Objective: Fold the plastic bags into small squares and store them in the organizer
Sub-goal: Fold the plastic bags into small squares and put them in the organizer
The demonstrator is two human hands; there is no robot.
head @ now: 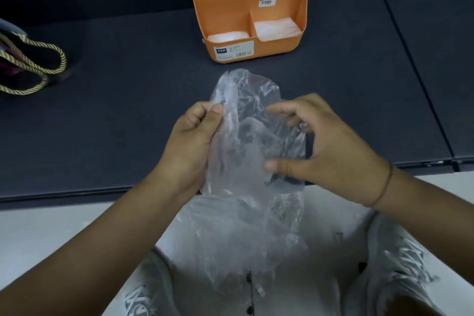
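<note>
A clear, crumpled plastic bag hangs in the air over the dark table's front edge and my lap. My left hand pinches the bag's left edge between thumb and curled fingers. My right hand is at the bag's right side, fingers spread and bent, thumb and fingertips touching the film. The orange organizer stands farther back on the table, apart from both hands. Folded clear bags lie in its five compartments.
A dark bag with gold rope handles lies at the table's left edge. A seam between two dark table panels runs down the right side. My lap in light clothing is below the table's front edge.
</note>
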